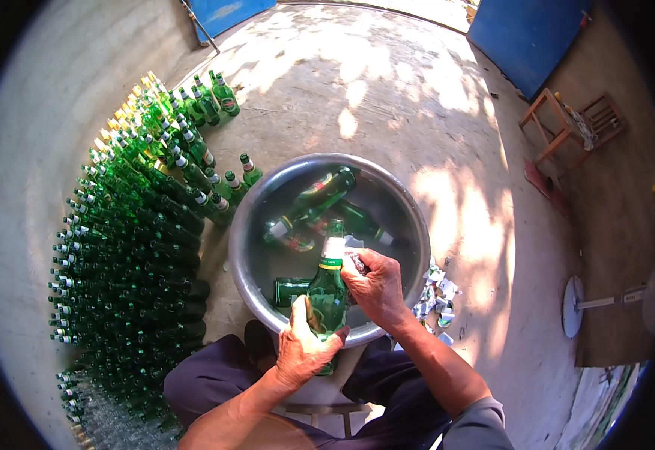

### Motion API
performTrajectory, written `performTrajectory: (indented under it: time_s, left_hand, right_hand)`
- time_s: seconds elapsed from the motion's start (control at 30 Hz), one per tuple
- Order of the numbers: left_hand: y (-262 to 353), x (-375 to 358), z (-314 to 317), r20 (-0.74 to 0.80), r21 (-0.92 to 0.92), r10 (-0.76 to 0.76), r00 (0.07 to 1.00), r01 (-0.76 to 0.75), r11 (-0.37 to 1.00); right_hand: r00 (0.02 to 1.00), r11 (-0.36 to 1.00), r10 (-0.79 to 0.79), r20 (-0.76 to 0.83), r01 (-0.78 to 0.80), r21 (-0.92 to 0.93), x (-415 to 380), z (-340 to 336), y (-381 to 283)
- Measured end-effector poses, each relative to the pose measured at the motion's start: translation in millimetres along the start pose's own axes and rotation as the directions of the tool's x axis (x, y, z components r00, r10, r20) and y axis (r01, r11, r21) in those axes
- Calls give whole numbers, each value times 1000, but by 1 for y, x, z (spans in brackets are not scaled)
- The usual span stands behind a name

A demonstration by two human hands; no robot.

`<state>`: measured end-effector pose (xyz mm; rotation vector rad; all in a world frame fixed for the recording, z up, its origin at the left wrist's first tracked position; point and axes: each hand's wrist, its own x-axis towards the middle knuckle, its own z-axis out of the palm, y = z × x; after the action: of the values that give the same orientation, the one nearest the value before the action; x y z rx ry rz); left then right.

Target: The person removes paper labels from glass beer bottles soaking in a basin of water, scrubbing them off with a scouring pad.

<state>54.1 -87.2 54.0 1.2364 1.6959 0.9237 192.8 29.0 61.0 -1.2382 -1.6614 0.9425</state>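
A green glass bottle [327, 294] stands nearly upright over the near part of a round metal basin [240, 279]. My left hand [306, 341] is wrapped round its lower body. At the neck, beside the white label [333, 249], my right hand [375, 283] is closed on something small and dark that I cannot make out. Several green bottles lie in the basin's murky water, among them one at the back [324, 193] and one at the near left [290, 289], partly hidden by the held bottle.
Many green bottles [140, 247] stand packed along the left wall. Torn label scraps [438, 296] lie on the floor right of the basin. Farther right are a wooden stool [560, 129] and a white round-based stand [573, 306]. Blue doors [524, 41] are at the back.
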Motion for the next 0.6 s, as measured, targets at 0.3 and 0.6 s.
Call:
performTrajectory:
  time_s: [0.3, 0.6]
  left_hand:
    - [9, 9, -21, 288, -478, -49, 956, 188, 858]
    - [23, 11, -38, 346, -472, -27, 938, 199, 859]
  right_hand:
    - [991, 987, -136, 13, 134, 90, 12, -15, -4]
    - [925, 939, -343, 164, 345, 17, 23, -33, -6]
